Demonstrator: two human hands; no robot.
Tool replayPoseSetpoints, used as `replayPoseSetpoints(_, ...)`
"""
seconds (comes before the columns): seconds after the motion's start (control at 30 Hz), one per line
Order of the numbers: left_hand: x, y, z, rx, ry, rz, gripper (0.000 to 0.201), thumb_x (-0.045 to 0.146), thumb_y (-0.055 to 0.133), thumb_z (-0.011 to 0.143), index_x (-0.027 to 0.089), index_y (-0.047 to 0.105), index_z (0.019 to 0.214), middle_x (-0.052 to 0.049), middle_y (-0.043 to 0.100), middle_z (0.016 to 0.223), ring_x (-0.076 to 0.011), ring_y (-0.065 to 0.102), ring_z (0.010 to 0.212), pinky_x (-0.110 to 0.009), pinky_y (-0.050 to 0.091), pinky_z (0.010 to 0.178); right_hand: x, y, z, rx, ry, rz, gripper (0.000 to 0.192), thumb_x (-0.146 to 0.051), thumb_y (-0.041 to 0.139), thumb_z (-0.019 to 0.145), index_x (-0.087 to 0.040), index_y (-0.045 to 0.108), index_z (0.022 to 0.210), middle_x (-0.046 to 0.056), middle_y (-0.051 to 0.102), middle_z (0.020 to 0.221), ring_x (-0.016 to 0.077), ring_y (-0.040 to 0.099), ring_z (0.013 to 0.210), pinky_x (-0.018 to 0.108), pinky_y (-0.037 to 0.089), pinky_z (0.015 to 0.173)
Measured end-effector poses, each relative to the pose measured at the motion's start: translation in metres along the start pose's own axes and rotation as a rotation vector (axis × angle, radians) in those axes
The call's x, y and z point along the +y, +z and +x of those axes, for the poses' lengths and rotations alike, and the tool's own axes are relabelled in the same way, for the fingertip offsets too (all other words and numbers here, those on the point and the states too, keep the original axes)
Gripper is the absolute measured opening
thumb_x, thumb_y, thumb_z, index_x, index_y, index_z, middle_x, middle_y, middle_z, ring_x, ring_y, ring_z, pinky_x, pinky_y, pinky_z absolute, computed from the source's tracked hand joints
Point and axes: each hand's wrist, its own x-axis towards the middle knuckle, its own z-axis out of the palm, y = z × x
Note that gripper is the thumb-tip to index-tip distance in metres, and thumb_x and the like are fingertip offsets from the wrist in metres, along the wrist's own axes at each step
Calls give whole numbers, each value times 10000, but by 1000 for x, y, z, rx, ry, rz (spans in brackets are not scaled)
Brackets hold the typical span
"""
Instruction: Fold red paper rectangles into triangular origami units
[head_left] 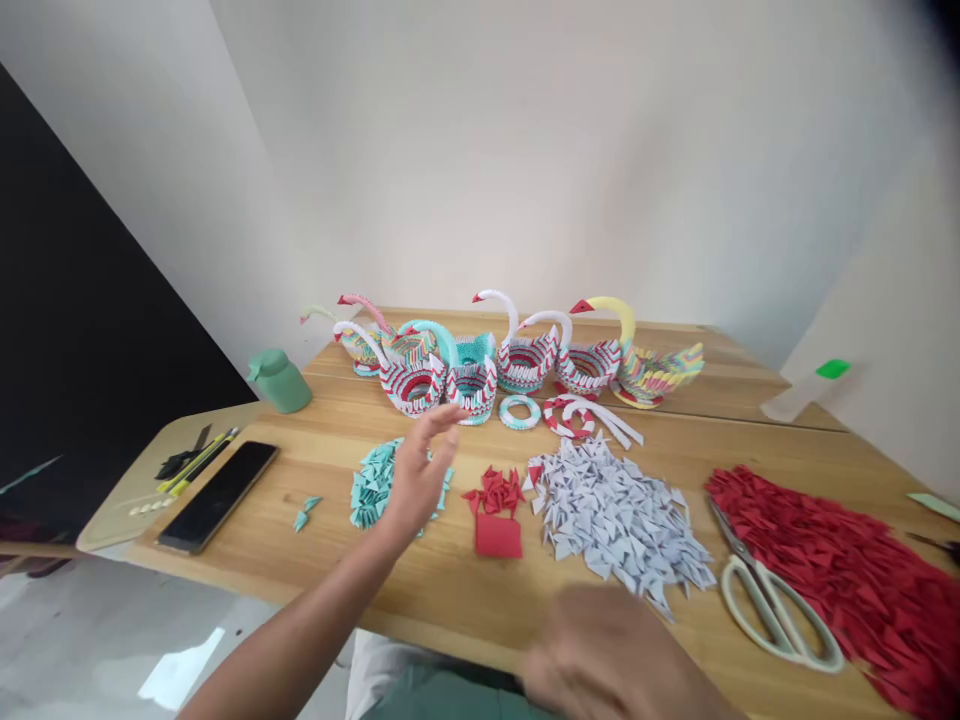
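Observation:
My left hand point(424, 470) is stretched out above the pile of teal folded paper pieces point(371, 485), fingers apart and holding nothing that I can see. Its fingertips overlap the front of a teal, red and white paper swan point(472, 385); whether they touch it I cannot tell. My right hand point(600, 645) is smeared by motion near the table's front edge, so its fingers cannot be read. Between the hands lie small red folded pieces point(499, 490) and a red paper stack point(498, 536). Grey-white folded pieces point(615, 515) are heaped beyond my right hand.
Several paper swans point(525, 360) stand along the back, with a teal-white ring point(519, 412) before them. Scissors point(780, 610) lie beside a large red pile point(847, 570) at right. A phone point(217, 495), pens point(199, 460) and a green container point(279, 382) are at left.

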Motion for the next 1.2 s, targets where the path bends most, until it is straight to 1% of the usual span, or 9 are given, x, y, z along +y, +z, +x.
replayPoseSetpoints(0.1,6,26,-3,-259,52,77,306,208,503,885,197,550,1187,-83,651,1139,-196,572,1097,-338,395,985,37,16,13,67,108,-313,377,-224,349,992,-181,643,760,34,627,652,162,581,615,274,413,585)
replayPoseSetpoints(0.17,-2,35,-2,-334,37,101,310,199,499,881,200,559,1185,-74,660,1127,-192,581,1081,-327,419,959,59,22,15,68,128,-484,371,-195,349,979,-175,644,756,44,630,663,175,578,631,283,407,604)
replayPoseSetpoints(0.37,-42,35,1,-208,-124,121,252,242,482,879,170,595,1092,-75,701,996,-192,632,963,-313,476,863,98,15,1,92,236,-593,201,-123,456,916,-187,646,935,57,666,817,202,603,794,318,431,731)
replayPoseSetpoints(0.53,-51,33,-4,-202,-171,127,228,277,499,865,163,651,991,-80,710,965,-211,639,933,-315,481,841,120,2,19,7,338,-607,253,-92,492,893,-184,622,1089,79,659,989,226,576,933,336,424,819)
replayPoseSetpoints(0.67,-55,35,-6,-208,-162,110,204,273,520,851,183,676,945,-72,719,952,-223,648,925,-322,476,849,133,2,49,-167,334,-551,242,-72,508,872,-179,651,1035,83,653,964,227,551,959,324,403,820)
replayPoseSetpoints(0.8,-59,36,-5,-239,-154,153,203,245,516,845,189,678,954,-65,722,951,-217,653,908,-310,477,837,144,3,65,-229,315,-517,172,-60,541,826,-156,684,832,75,654,831,215,561,861,295,398,731)
replayPoseSetpoints(0.97,-33,41,-12,-319,-112,231,212,182,504,843,188,692,939,-60,720,945,-202,643,906,-298,466,844,146,-8,61,-232,278,-450,225,-27,507,809,-161,646,694,52,642,759,188,566,796,268,393,690)
replayPoseSetpoints(1.1,4,47,-14,-535,117,174,239,159,536,841,218,689,1014,-52,697,1052,-186,615,987,-278,441,894,136,-25,46,-137,306,-286,175,-117,497,855,-185,610,740,36,633,791,196,572,812,282,405,711)
replayPoseSetpoints(1.2,9,52,-6,-506,198,219,267,177,547,844,215,665,1081,-69,662,1143,-199,575,1075,-308,404,963,124,-32,40,-39,404,-106,164,-228,463,901,-207,574,782,19,635,780,191,588,762,287,418,687)
